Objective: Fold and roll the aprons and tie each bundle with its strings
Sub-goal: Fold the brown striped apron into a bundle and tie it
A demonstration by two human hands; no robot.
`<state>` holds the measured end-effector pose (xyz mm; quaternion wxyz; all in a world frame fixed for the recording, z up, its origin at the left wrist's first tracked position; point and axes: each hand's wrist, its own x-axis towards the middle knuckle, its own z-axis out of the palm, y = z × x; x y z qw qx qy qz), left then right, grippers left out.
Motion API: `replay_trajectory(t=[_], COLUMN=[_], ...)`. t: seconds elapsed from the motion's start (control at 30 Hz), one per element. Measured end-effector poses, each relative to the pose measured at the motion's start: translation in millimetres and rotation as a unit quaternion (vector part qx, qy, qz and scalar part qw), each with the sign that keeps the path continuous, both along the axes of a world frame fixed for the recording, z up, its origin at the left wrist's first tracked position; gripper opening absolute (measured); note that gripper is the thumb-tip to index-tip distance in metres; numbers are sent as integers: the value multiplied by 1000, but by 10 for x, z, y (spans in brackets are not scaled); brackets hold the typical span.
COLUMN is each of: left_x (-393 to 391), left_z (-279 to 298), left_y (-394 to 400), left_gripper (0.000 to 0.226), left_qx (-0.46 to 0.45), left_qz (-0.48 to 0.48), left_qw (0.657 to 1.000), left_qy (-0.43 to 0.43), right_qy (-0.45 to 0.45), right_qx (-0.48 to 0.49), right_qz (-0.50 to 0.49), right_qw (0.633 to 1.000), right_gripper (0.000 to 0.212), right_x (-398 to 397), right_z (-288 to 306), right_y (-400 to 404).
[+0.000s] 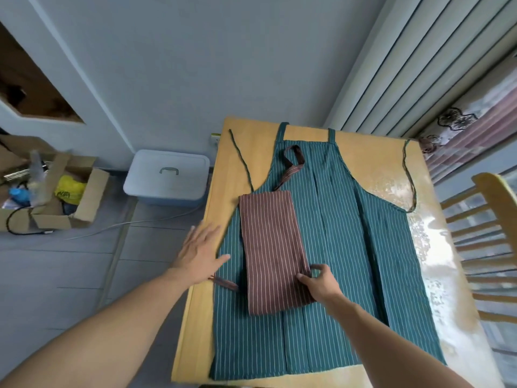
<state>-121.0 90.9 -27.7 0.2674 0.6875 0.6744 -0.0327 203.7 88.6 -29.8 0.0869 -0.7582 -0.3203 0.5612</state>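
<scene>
A green striped apron (349, 247) lies spread flat over the wooden table (249, 141), its strings trailing off at both upper sides. On top of it rests a brown striped apron (271, 247), folded into a long narrow strip, with its neck loop (293, 158) at the far end and a string end (223, 284) poking out at the left. My right hand (320, 282) pinches the strip's right edge near its close end. Fingers spread, my left hand (200, 253) hovers flat at the table's left edge and holds nothing.
A wooden chair (481, 247) stands against the table's right side. On the floor to the left are a lidded plastic storage box (167, 177) and an open cardboard box (50, 197) of clutter, with a cable running between them. A wall and radiator lie behind the table.
</scene>
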Motion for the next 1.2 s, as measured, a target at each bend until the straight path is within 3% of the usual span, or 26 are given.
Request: replay_trajectory(t=[0.1, 0.2, 0.3, 0.4, 0.47, 0.6, 0.67, 0.73, 0.8, 0.93, 1.0, 1.1, 1.2], left_x=[568, 1074, 1207, 1128, 1043, 852, 763, 739, 764, 814, 784, 698, 690], left_z=[227, 249, 222, 320, 413, 234, 38, -29, -90, -7, 30, -56, -140], left_y=[-172, -419, -521, -412, -331, -269, -282, -305, -293, -169, -109, -38, -5], left_gripper=[117, 99, 70, 32, 25, 39, 50, 43, 30, 31, 33, 69, 60], left_qx=[-65, -54, -150, -235, -277, -340, -328, -279, -208, -144, -163, -227, -206], left_qz=[-196, -253, -157, -107, -63, 120, 221, 273, 308, 344, 315, 281, 283], left_qw=[974, 962, 969, 939, 916, 856, 820, 820, 842, 838, 842, 842, 860], left_qy=[-89, -81, -122, -227, -285, -370, -414, -419, -391, -397, -407, -400, -370], right_qy=[105, 173, 105, -7, -29, 46, 138, 234, 260, 38, -10, -99, -128], right_qx=[-32, -66, -79, -57, -33, -7, -9, -26, -15, 51, 76, 117, 119], right_qz=[-94, -115, -50, 61, 145, 218, 162, 85, 104, 180, 162, 200, 241], right_qw=[989, 976, 990, 996, 988, 975, 977, 968, 960, 982, 984, 968, 955], right_gripper=[64, 49, 42, 46, 41, 38, 26, 21, 24, 37, 40, 46, 48], right_x=[16, 94, 185, 222, 254, 381, 462, 420, 295, 20, -63, -115, -120], right_z=[100, 274, 354, 383, 416, 418, 314, 286, 284, 97, 1, -62, -89], right_y=[-34, -74, -128, -141, -158, -249, -259, -274, -282, -200, -159, -114, -38])
